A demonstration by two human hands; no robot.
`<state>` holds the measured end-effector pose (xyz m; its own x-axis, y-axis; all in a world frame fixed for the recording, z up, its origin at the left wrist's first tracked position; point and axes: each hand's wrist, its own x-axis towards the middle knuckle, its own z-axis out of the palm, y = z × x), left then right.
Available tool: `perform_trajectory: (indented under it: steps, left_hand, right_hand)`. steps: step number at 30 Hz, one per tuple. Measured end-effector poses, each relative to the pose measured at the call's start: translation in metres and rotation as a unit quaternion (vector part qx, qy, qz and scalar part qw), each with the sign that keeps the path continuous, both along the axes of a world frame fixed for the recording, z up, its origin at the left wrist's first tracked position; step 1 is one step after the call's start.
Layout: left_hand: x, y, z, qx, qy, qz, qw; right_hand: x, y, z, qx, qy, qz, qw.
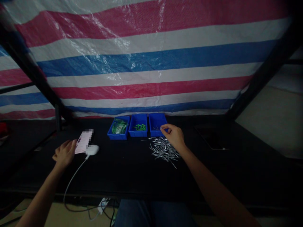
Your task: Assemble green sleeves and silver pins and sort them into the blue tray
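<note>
My right hand (174,135) is pinched at the front of the right-hand blue bin (157,119). A small shiny end of a thin metal rod (161,127) shows at its fingertips. Just below that hand, a loose heap of thin silvery metal rods (164,149) lies on the black table, and a few thin pieces are inside the bin. My left hand (65,153) rests on the table with its fingers loosely apart, against the left edge of a pale pink printed sheet or screen (82,142), partly pixelated. Whether it grips that edge is unclear.
The middle bin (138,132) holds small bright green pieces; the left bin (118,136) holds green and clear packed pieces. A white round device (93,149) trails a cable (67,186) over the table's front edge. A dark tablet-like object (213,138) lies right. Striped sheeting (151,63) hangs behind.
</note>
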<state>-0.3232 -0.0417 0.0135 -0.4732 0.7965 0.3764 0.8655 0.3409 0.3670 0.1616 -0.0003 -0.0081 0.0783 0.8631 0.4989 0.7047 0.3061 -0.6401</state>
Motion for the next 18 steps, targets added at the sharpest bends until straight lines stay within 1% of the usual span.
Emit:
perform_trajectory:
  steps: [2, 3, 4, 6, 7, 9, 11, 12, 15, 16, 18]
  left_hand:
    - [0.008, 0.001, 0.006, -0.006, 0.002, -0.011, 1.000]
    - [0.017, -0.001, 0.010, 0.015, 0.012, -0.025, 0.999]
    - [0.029, -0.005, 0.014, 0.055, 0.026, -0.051, 0.997]
    - [0.060, -0.015, 0.021, 0.140, 0.050, -0.110, 0.983]
    - [0.079, -0.020, 0.024, 0.174, 0.051, -0.150, 0.972]
    - [0.118, -0.027, 0.028, 0.199, 0.033, -0.242, 0.949]
    - [0.157, -0.028, 0.028, 0.205, -0.008, -0.312, 0.928]
    - [0.175, -0.026, 0.028, 0.196, -0.037, -0.343, 0.918]
    - [0.227, -0.013, 0.024, 0.185, -0.148, -0.427, 0.873]
    - [0.243, -0.007, 0.022, 0.180, -0.192, -0.444, 0.857]
    - [0.272, 0.005, 0.017, 0.168, -0.272, -0.458, 0.829]
  right_hand:
    - [0.000, 0.001, 0.000, -0.002, 0.002, 0.003, 1.000]
    - [0.000, 0.001, 0.001, -0.004, 0.006, 0.009, 1.000]
    - [0.000, 0.000, 0.002, -0.004, 0.011, 0.020, 1.000]
    - [-0.001, -0.002, 0.005, -0.001, 0.019, 0.055, 0.998]
    - [-0.002, -0.004, 0.007, -0.003, 0.017, 0.080, 0.997]
    - [-0.004, -0.010, 0.010, -0.025, -0.013, 0.138, 0.990]
    - [-0.006, -0.015, 0.013, -0.071, -0.075, 0.195, 0.975]
    - [-0.007, -0.018, 0.014, -0.087, -0.110, 0.210, 0.968]
    - [-0.006, -0.020, 0.014, -0.100, -0.197, 0.218, 0.951]
    - [-0.005, -0.020, 0.013, -0.099, -0.214, 0.218, 0.947]
    - [-0.004, -0.018, 0.011, -0.097, -0.233, 0.221, 0.942]
